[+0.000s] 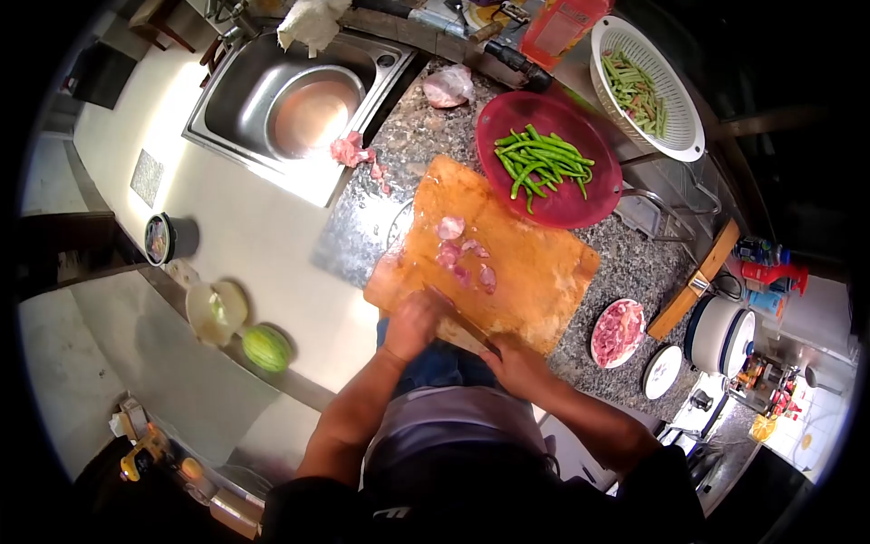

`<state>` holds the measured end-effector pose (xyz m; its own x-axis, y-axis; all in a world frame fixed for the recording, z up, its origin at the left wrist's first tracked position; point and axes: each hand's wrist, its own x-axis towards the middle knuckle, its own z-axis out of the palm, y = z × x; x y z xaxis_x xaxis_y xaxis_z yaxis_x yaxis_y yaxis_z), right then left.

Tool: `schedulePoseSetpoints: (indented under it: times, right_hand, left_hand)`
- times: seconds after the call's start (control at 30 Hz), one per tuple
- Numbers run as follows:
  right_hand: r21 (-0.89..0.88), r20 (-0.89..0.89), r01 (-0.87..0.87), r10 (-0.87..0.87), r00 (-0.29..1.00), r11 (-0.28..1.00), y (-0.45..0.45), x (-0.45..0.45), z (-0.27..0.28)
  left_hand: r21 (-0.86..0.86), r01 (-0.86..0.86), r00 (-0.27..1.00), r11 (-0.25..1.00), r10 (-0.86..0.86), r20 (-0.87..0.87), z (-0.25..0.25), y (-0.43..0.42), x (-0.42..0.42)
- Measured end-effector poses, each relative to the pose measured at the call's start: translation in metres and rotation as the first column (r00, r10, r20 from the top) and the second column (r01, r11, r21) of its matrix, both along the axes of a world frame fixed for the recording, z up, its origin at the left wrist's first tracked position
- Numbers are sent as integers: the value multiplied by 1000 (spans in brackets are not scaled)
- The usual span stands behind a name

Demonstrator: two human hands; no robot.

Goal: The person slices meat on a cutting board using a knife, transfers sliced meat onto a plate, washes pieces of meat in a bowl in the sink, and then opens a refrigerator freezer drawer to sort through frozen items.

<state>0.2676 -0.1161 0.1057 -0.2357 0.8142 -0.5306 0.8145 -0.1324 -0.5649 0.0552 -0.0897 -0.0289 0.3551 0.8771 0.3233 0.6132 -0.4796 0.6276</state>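
Observation:
An orange-brown cutting board [535, 281] lies on the speckled counter in front of me. Several pieces of pink meat [450, 254] are spread over its left half. A knife [467, 324] lies across the board's near edge between my hands. My right hand [517, 364] is closed around its handle. My left hand [415, 324] is closed at the blade's far end, by the board's near left corner; its fingertips are partly hidden, and what they grip cannot be made out.
Beyond the board are a red plate [580, 204] of green chillies and a white colander [693, 136] of cut beans. At right stand a meat plate [619, 334], a small white plate [662, 372] and a pot [716, 335]. A sink [236, 100] is at upper left.

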Motion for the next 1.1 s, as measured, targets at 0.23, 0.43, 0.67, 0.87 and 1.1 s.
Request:
schedulePoseSetpoints:
  times: [0.23, 0.43, 0.67, 0.87, 1.1]
  right_hand:
    - [-20, -43, -12, 11, 999, 1000, 70, -45, -20]
    - [-48, -62, 80, -83, 995, 996, 37, -13, 6]
    - [-56, 4, -22, 23, 1000, 998, 16, -13, 0]
    - [-122, 51, 33, -27, 998, 992, 10, -12, 3]
    - [-5, -62, 34, -35, 997, 999, 27, -34, -19]
  left_hand:
    - [-66, 72, 997, 995, -70, 36, 9, 5, -7]
    - [65, 39, 995, 997, -44, 85, 18, 3, -5]
    - [-4, 27, 997, 1000, -27, 73, 12, 2, -5]
    - [3, 10, 996, 1000, -10, 89, 9, -2, -7]
    - [-10, 39, 996, 999, -38, 86, 5, 1, -9]
